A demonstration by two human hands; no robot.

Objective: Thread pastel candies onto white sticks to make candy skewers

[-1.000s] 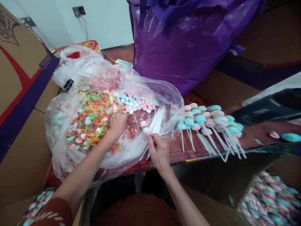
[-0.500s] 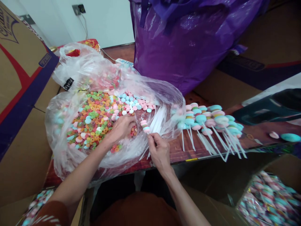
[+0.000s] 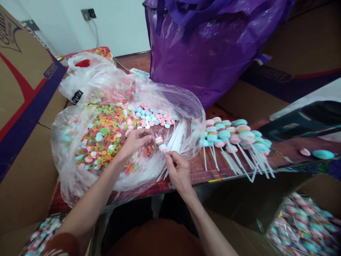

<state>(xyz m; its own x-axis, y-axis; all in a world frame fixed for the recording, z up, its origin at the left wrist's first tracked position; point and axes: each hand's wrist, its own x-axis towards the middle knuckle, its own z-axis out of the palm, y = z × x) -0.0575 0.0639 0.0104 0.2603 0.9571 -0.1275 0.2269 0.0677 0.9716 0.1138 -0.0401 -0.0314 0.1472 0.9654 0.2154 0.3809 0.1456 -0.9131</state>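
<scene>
In my right hand (image 3: pixel 179 170), thumb and finger pinch the lower end of a candy skewer (image 3: pixel 161 143) of pink, white and blue marshmallow-like pieces. The skewer tilts up toward my left hand (image 3: pixel 137 141), which is a short way to its left with fingertips drawn together. Whether a small piece is between those fingertips is too small to make out. Under and beside the left hand are colourful ring candies (image 3: pixel 109 131) on a clear plastic bag (image 3: pixel 66 156). Pink and blue round candies (image 3: pixel 151 119) lie behind. White sticks (image 3: pixel 178 137) sit just beyond the right hand.
Several candy skewers (image 3: pixel 234 137) are piled on the table's right side. A purple bag (image 3: pixel 202 53) stands behind. Cardboard boxes (image 3: pixel 16 106) flank the table, and wrapped candy (image 3: pixel 303 227) fills a box at lower right. A dark green object (image 3: pixel 301 121) lies at right.
My left hand has risen from the ring candies, its fingers now straighter and level with the skewer's top. My right hand keeps its hold. The view has shifted slightly.
</scene>
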